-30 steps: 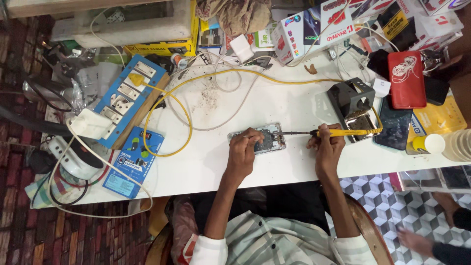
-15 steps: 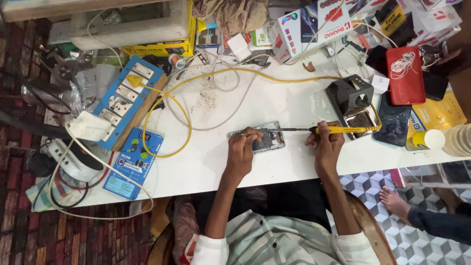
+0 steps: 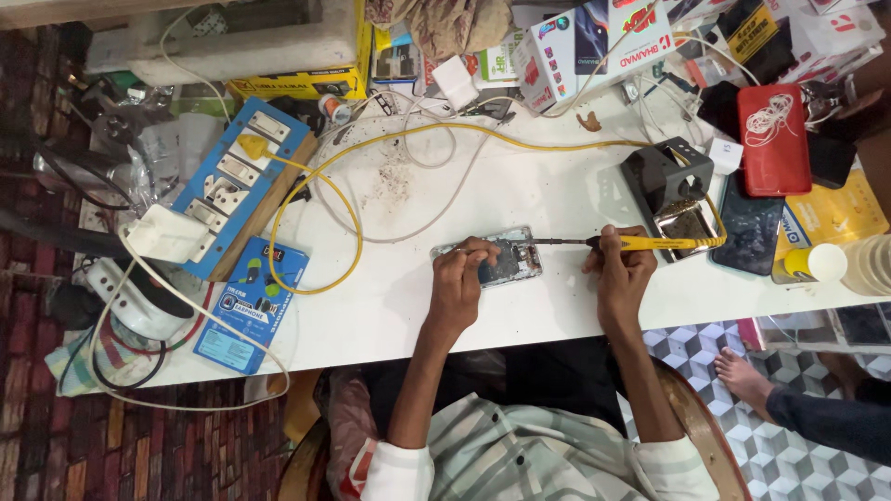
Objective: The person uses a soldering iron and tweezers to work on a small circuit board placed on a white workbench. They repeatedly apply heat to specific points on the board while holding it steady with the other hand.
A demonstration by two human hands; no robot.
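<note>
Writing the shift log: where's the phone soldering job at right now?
Done: the phone lies opened on the white table, insides showing. In hand: left hand steadies it; right hand holds the yellow soldering iron, tip at the phone's right end. Left: iron isn't back in its stand; phone not closed.

Opened phone [image 3: 497, 260] flat on table, yellow-handled soldering iron [image 3: 640, 243] level

White worktable [image 3: 520, 306] — patterned tile floor [image 3: 742, 343], red-brown rug [image 3: 37, 436].
</note>
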